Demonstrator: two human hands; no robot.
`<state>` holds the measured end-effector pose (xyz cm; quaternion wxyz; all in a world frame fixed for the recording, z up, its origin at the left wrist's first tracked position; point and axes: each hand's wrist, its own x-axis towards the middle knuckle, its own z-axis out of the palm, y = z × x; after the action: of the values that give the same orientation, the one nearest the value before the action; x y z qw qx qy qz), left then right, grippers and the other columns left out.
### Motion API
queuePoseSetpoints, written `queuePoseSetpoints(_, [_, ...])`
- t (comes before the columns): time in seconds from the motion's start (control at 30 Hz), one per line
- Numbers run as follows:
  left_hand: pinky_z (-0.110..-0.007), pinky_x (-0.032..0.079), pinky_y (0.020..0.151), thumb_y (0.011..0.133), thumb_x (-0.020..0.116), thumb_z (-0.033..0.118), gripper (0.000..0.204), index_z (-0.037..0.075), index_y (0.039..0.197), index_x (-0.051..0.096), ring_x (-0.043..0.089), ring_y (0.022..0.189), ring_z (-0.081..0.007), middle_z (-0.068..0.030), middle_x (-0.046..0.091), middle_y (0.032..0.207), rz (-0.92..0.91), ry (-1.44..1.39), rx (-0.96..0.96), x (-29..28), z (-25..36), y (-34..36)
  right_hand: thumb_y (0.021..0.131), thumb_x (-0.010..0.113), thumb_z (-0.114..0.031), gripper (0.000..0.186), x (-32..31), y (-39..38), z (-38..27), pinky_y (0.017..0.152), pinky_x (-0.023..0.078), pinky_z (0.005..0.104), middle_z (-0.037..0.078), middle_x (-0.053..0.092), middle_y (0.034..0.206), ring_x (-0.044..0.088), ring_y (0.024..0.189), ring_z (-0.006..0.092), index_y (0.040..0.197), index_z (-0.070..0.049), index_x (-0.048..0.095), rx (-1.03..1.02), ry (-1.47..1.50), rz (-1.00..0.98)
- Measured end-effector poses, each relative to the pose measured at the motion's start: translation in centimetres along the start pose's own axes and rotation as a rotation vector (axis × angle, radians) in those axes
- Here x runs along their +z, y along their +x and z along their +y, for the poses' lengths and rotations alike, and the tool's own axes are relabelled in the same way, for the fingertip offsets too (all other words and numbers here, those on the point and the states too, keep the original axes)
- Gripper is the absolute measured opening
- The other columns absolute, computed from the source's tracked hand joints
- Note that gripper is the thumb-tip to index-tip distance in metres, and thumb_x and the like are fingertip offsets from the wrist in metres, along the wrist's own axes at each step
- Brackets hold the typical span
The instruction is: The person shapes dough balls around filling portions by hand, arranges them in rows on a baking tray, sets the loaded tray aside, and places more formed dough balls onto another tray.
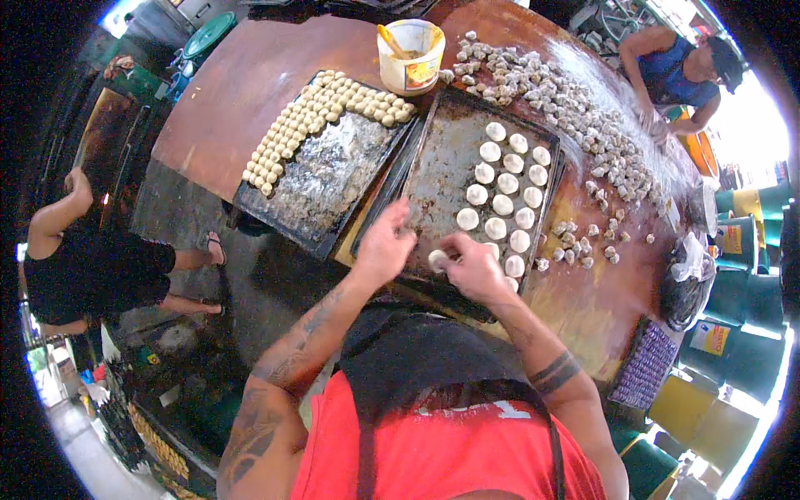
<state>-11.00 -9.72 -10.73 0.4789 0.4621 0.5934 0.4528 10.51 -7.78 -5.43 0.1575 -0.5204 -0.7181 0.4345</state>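
My right hand point(473, 268) is over the near edge of a dark baking tray point(437, 137), its fingers closed on a pale dough ball point(437, 260). Close by on the left, my left hand point(387, 243) is raised with its fingers apart and nothing seen in it. Rows of round white dough balls point(502, 204) fill the right part of this tray, spaced a little apart. The nearest ones are partly hidden behind my right hand. The tray's left part shows bare, stained metal.
Left of it, another tray point(329, 179) bears packed small yellowish balls point(292, 125). A white bucket point(411, 57) with a yellow-handled tool stands behind. Floured dough lumps point(542, 83) are heaped at right, where another person point(675, 71) works. A second person point(100, 267) is at left.
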Motion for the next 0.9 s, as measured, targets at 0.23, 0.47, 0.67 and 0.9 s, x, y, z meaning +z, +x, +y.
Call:
queuePoseSetpoints(0.23, [-0.032, 0.051, 0.100, 0.094, 0.068, 0.000, 0.039, 0.001, 0.132, 0.061, 0.063, 0.110, -0.0166, -0.0091, 0.067, 0.119, 0.051, 0.001, -0.105, -5.3, 1.2, 1.6, 0.088, 0.075, -0.033, 0.060, 1.4, -1.9, 1.4, 0.109, 0.043, 0.0510, 0.013, 0.057, 0.145, 0.052, 0.134, 0.0346, 0.141, -0.009, 0.061, -0.342, -0.437, -0.054])
queuePoseSetpoints(0.47, [-0.032, 0.055, 0.084, 0.097, 0.065, 0.007, 0.016, 0.000, 0.110, 0.071, 0.070, 0.092, -0.0186, -0.0106, 0.073, 0.099, 0.176, 0.358, -0.074, -12.1, 1.2, 5.8, 0.081, 0.072, -0.014, 0.056, -4.9, 0.9, 3.7, 0.111, 0.046, 0.0481, 0.018, 0.067, 0.135, 0.060, 0.127, 0.0386, 0.135, -0.005, 0.063, -0.319, -0.244, 0.184])
queuePoseSetpoints(0.67, [-0.047, 0.055, 0.088, 0.088, 0.069, 0.013, 0.020, 0.003, 0.105, 0.073, 0.069, 0.097, -0.0379, -0.0190, 0.072, 0.100, 0.585, 1.065, 0.248, -21.6, -2.6, 14.3, 0.082, 0.061, -0.003, 0.045, -9.6, -1.7, 19.3, 0.102, 0.049, 0.0500, 0.019, 0.069, 0.121, 0.062, 0.113, 0.0397, 0.127, -0.006, 0.066, 0.153, -0.621, 0.676])
queuePoseSetpoints(0.9, [-0.046, 0.058, 0.083, 0.081, 0.071, 0.012, 0.017, 0.005, 0.096, 0.077, 0.072, 0.091, -0.0408, -0.0197, 0.076, 0.093, 0.482, 1.074, -0.118, -21.9, -2.4, 17.7, 0.092, 0.062, -0.007, 0.029, -9.5, -4.2, 18.6, 0.107, 0.048, 0.0441, 0.020, 0.069, 0.123, 0.063, 0.119, 0.0374, 0.119, 0.002, 0.067, 0.250, -0.553, 0.529])
